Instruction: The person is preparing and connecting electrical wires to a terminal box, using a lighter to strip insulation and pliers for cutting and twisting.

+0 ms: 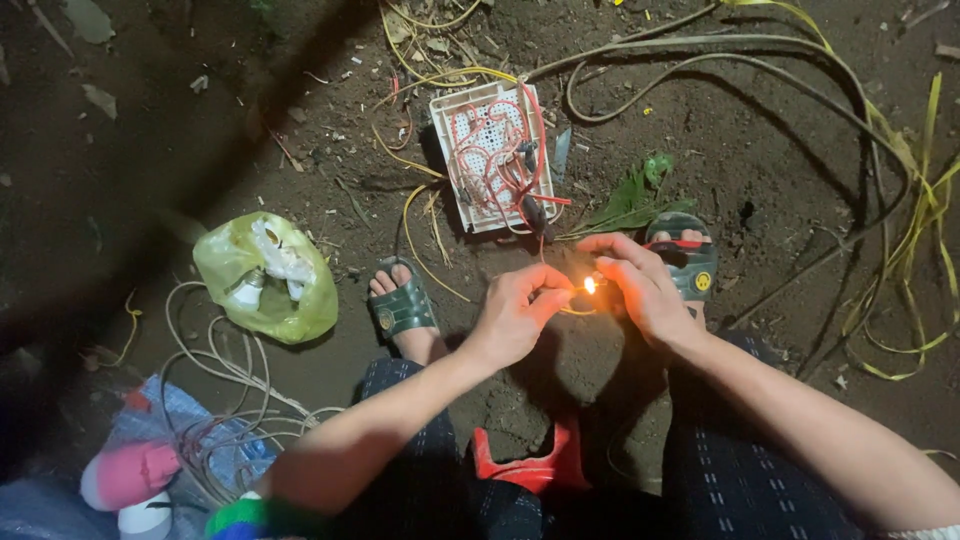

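**Heating a yellow wire end over a small flame**

Watching from afar, I saw my left hand [515, 310] and right hand [640, 290] pinched together on the yellow wire [575, 312], just below the white board [495, 155]. A flame [590, 285] burned between them; I judged the job midway, wire not yet joined

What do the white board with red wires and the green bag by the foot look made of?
The white board looks like rigid matte plastic: moulded rim, gridded face. The green bag looks like thin glossy plastic film, crinkled and translucent, with white contents showing through.
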